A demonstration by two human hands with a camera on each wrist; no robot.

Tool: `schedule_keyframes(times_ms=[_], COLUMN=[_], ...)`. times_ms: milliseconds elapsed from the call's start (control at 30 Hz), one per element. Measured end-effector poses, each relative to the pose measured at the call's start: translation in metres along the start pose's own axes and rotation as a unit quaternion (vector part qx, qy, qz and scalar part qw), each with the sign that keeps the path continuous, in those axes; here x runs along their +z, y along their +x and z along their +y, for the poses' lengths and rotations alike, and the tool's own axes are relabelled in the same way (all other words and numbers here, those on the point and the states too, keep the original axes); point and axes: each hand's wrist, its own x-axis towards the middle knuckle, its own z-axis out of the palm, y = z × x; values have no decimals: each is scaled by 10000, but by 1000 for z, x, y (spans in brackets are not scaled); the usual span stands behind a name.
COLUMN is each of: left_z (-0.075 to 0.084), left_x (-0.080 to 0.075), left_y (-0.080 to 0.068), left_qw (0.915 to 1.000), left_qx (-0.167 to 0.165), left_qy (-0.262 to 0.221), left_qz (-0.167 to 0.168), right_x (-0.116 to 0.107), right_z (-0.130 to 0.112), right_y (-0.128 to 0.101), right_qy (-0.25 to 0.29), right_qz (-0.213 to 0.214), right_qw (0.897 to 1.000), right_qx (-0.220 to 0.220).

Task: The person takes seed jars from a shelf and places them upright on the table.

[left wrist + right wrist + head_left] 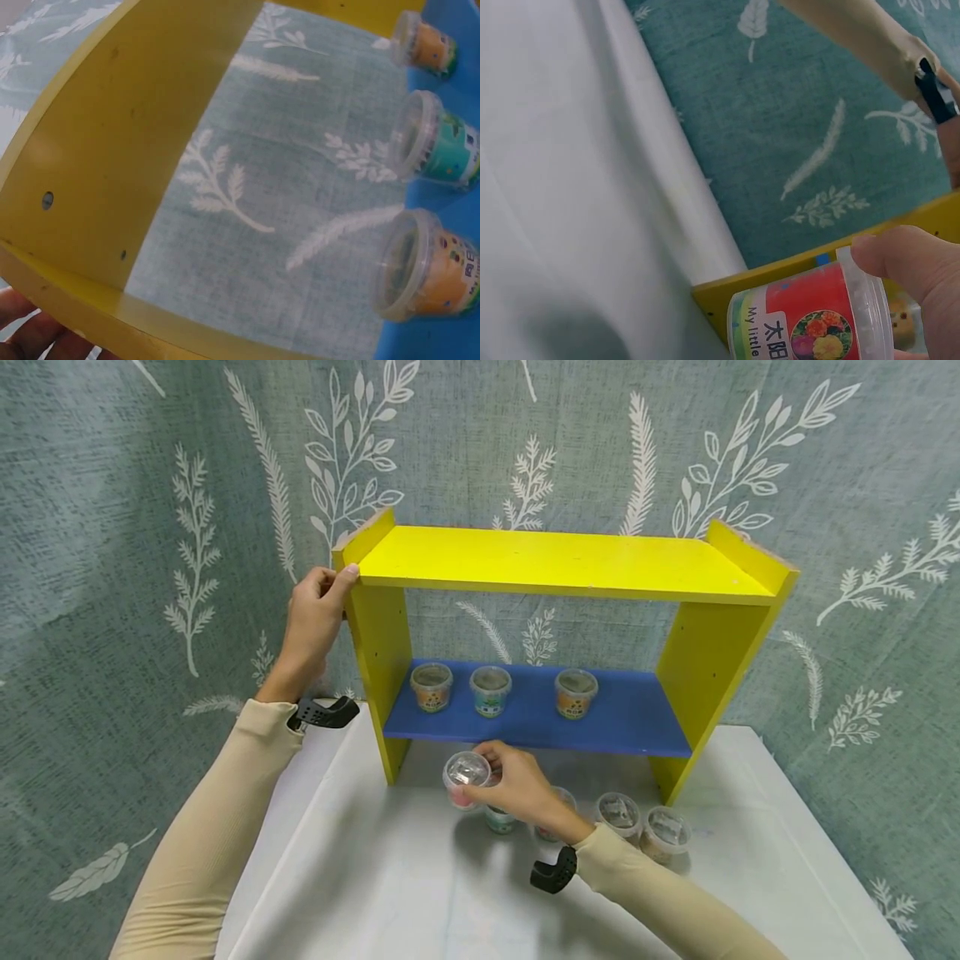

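Observation:
My left hand [311, 618] grips the upper left corner of a yellow and blue shelf unit [555, 560], the thumb over its front edge. In the left wrist view, curled fingers [41, 337] show beside the yellow panel. My right hand [525, 789] holds a small plastic cup with a clear lid [467, 768] in front of the lower opening. Its red label with flower pictures [821, 307] shows in the right wrist view. On the blue board stand an orange-labelled cup [431, 689], a teal-labelled cup [491, 693] and another orange-labelled cup [576, 695].
Below the blue board, more lidded cups stand on the white tabletop [390, 877]: a teal one [500, 821], one partly behind my right wrist [564, 799], and two at the right [618, 810]. A green leaf-patterned cloth [480, 443] hangs behind.

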Motion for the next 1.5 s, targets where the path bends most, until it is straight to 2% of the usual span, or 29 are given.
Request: schedule_keyframes(times_ms=[200,467,1033,1267,1500], left_z=[0,-1,-3,-1,-2], left_x=[0,0,1,1,0], left_y=[0,1,2,2,3], left_qw=[10000,10000,9999,9998,9999], left_qx=[-18,7,31,23,-22], left_qy=[2,-80,-152,-166,-137], left_qz=[15,8,40,55,58], right_x=[9,19,33,38,42], right_z=[5,11,23,21,23], right_y=[4,5,11,13,13], right_qy=[-224,-238,-579,-1020,-1118], right_qz=[-100,-257,-422,-471,-580], right_qw=[9996,9994,9971,9925,9906], right_qx=[-159,-44,-261,-476,-529])
